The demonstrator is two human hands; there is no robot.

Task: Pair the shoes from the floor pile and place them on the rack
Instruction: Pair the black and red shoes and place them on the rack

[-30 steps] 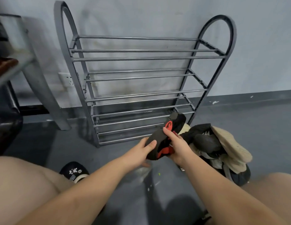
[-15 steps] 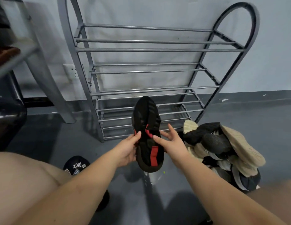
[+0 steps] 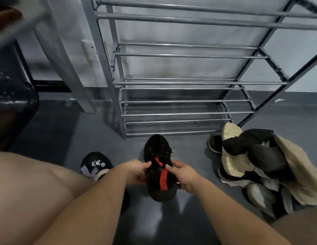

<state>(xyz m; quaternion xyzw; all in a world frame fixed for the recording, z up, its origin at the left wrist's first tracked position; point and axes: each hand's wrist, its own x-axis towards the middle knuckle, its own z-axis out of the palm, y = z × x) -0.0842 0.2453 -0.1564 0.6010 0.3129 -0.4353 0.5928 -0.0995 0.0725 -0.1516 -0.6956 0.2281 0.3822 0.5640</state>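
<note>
A black sneaker with red trim is held low over the grey floor, toe pointing at the rack. My left hand grips its left side and my right hand grips its right side, thumbs on top. The grey metal shoe rack stands against the wall just beyond, all its bar shelves bare. To the right lies the pile of shoes, black and beige ones heaped together, several sole-up.
My bare knees frame the view at the lower left and lower right. A black slipper with a bow is on my left foot. A grey table leg and a dark chair stand at the left.
The sneaker has come down from in front of the lower shelves to just above the floor, still held by both hands. The view has moved closer to the rack.
</note>
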